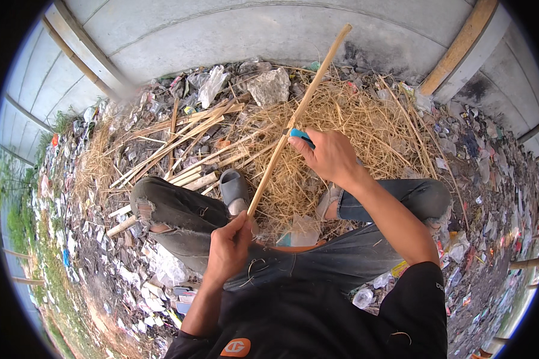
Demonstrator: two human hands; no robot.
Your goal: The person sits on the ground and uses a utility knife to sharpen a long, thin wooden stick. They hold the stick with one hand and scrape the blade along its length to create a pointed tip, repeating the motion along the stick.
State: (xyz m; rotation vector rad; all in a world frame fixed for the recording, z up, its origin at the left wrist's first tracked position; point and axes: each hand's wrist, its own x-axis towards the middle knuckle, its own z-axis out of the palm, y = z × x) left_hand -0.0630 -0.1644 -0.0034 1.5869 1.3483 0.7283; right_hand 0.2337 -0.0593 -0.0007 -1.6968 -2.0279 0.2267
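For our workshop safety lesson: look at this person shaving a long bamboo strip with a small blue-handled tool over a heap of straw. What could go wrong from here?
1. The right hand presses the blue-handled tool against the bamboo strip; a slip could probably send it toward the bare left hand gripping the strip's lower end.
2. Both hands are bare, so splinters seem likely.
3. The knees sit right under the work, and one trouser leg is torn open.

The person wears a black short-sleeved shirt [317, 323] with an orange badge [236, 347], grey jeans [341, 254] ripped at the knee, and grey slippers [233, 188].
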